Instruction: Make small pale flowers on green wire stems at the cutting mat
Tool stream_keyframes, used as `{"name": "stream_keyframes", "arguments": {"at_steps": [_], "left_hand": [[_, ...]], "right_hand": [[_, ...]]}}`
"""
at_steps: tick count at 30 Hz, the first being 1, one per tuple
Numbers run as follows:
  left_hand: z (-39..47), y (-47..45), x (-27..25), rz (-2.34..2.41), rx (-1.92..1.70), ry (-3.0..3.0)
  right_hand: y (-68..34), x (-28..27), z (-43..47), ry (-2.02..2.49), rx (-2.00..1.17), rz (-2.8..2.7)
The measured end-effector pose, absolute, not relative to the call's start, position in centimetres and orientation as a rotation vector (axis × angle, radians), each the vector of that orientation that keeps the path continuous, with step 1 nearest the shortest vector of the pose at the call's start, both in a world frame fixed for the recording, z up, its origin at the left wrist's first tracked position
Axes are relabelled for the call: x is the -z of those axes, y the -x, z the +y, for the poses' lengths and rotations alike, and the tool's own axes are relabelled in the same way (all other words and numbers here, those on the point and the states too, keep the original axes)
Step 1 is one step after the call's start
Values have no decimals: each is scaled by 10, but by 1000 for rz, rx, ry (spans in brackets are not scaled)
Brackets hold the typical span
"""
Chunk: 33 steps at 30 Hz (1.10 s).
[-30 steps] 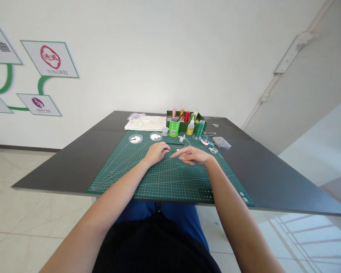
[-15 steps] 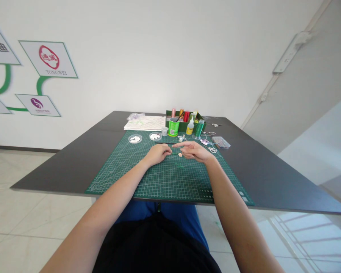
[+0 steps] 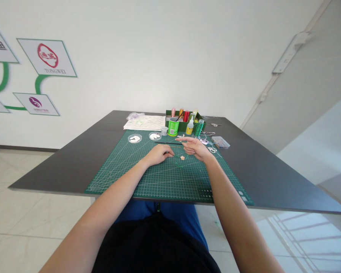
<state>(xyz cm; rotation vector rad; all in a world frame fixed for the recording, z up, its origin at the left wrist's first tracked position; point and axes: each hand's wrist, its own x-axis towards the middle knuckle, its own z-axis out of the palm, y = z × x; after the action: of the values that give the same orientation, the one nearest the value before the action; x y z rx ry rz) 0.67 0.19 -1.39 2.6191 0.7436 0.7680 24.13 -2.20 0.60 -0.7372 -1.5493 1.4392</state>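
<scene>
Over the green mat [image 3: 147, 178], pinching a thin stem [image 3: 177, 156] with left hand [image 3: 158, 153], short of a pale flower-like tip [image 3: 182, 158] at three o'clock — extending right hand [image 3: 197, 149] forefinger at two, grip unclear — ideally steadying without crushing.

The white wall [image 3: 159, 68] bears a TONGWEI sign [image 3: 47, 57] and green bands [image 3: 38, 86].

Between the forearms [image 3: 122, 191], the mat [image 3: 170, 185] is largely open to its near edge. A stem [image 3: 177, 156] juts from the left hand [image 3: 160, 153]; beyond, a stick [image 3: 167, 143] lies crosswise (low, passable from above), and the can [image 3: 173, 127] and bottle [image 3: 190, 128] block the back.
</scene>
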Motion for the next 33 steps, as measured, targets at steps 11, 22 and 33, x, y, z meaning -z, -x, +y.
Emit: {"name": "stream_keyframes", "arguments": {"at_steps": [11,22,33], "left_hand": [[-1,-9,11,656,-784,-2473],[-5,-11,7,640,-814,-2390],[-9,-13,5,680,-904,-2262]], "right_hand": [[-241,-4,-19,758,-1414,-1524],[-241,-2,-17,792,-1385,-1496],[-240,0,-15,851,-1342,-1460]]}}
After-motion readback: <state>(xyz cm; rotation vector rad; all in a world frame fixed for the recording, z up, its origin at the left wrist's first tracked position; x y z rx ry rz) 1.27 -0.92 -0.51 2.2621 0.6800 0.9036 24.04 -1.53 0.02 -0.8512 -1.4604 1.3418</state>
